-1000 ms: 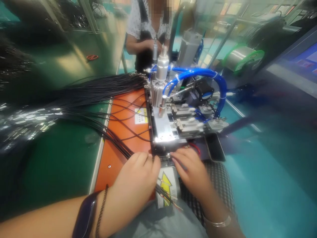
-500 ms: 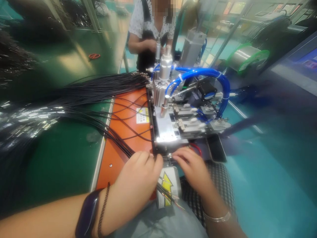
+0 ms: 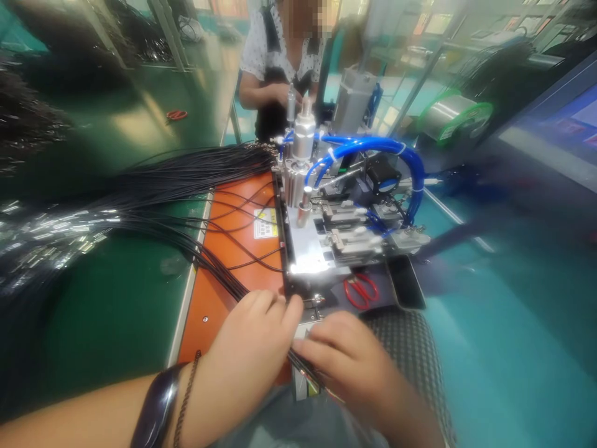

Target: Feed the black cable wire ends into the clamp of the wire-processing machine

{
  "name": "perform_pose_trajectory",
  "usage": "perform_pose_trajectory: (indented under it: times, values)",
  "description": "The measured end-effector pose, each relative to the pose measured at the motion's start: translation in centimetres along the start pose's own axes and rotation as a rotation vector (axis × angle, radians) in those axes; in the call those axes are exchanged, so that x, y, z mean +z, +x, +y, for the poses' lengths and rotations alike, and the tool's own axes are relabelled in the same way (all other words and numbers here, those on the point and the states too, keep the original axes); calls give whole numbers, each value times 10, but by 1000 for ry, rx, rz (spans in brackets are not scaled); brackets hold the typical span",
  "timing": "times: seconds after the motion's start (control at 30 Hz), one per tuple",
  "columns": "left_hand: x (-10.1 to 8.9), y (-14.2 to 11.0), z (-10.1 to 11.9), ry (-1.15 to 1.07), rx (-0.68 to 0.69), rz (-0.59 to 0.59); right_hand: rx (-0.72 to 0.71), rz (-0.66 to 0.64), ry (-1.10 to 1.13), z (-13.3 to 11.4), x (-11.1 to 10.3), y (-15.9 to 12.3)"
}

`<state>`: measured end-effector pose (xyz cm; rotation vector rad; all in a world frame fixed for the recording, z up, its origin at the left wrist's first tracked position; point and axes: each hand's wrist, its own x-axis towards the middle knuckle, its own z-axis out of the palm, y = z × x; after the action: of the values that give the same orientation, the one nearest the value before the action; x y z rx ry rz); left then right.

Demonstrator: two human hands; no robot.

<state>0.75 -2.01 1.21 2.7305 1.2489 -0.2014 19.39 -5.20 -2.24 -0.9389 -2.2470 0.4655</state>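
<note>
My left hand (image 3: 261, 333) is closed around a bundle of thin black cables (image 3: 228, 279) that runs in from the upper left. The stripped ends of the cables, with coloured inner wires, stick out below my left fingers. My right hand (image 3: 347, 348) has its fingers bent and pinched on the cables just below my left hand; its fingertips partly cover them. Just beyond both hands, a small metal fixture (image 3: 318, 299) sits at the near edge of a bench machine (image 3: 312, 252) with metal cylinders and blue air hoses (image 3: 373, 144).
The machine stands on an orange bench top (image 3: 205, 295). Red-handled scissors (image 3: 360, 291) and a black phone-like slab (image 3: 405, 283) lie right of the fixture. A large mass of black cables (image 3: 186, 171) hangs off to the left. Another person (image 3: 275, 81) works behind the machine.
My right hand has moved from the metal fixture down and toward me to the cable ends, uncovering the fixture and the scissors. My left hand keeps its hold on the bundle.
</note>
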Motion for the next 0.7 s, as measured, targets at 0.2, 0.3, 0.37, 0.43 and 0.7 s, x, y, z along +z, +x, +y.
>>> perform_pose_trajectory:
  times: [0.2, 0.3, 0.37, 0.43, 0.7]
  values:
    - [-4, 0, 0, -44, -34, -3, -5, 32, 16, -4, 9, 0]
    - [-2, 1, -4, -61, -25, 26, 46, 28, 27, 2, 12, -1]
    - [1, 4, -9, -47, -29, 69, 88, 73, 43, 6, 15, 0]
    - [2, 6, -14, -19, -38, 124, 145, 113, 77, 10, 18, 3]
    - [3, 2, -12, 40, 223, 275, 357, 345, 197, 12, 16, 9]
